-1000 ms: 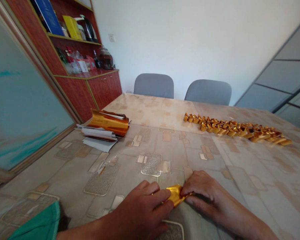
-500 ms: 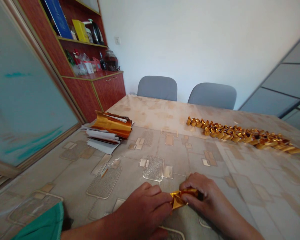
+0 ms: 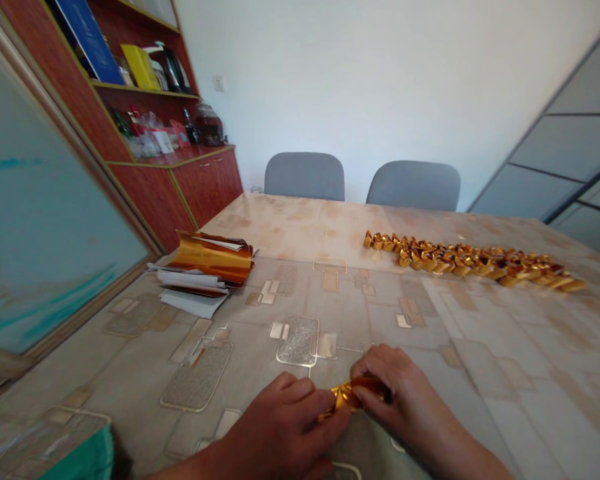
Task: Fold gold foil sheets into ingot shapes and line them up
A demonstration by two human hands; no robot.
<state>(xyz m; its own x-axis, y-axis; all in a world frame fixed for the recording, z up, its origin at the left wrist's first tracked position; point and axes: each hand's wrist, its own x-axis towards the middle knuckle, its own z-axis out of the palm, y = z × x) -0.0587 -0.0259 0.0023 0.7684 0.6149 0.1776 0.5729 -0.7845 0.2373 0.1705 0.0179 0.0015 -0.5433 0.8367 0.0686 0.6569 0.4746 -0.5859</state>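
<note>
A small folded piece of gold foil paper (image 3: 343, 396) is pinched between both hands, low over the near part of the table. My left hand (image 3: 290, 420) closes on its left end, with thumb and forefinger near the middle fold. On the other end, my right hand (image 3: 400, 393) grips with thumb below and fingers above. Parts of the foil are hidden behind the fingers. Toward the far right stand rows of folded gold paper pieces (image 3: 460, 257). To the left lies a curled stack of gold and white paper sheets (image 3: 213, 260).
A patterned cover lies over the table (image 3: 260, 347). Two grey chairs (image 3: 305, 175) stand at its far side, against the white wall. A red-brown cabinet (image 3: 205, 177) with bottles and boxes is at the left, beside a frosted glass door (image 3: 55, 220).
Both hands keep hold of the foil paper; my left thumb and forefinger have moved further over its middle. The view has turned slightly, so the scene sits a little further left.
</note>
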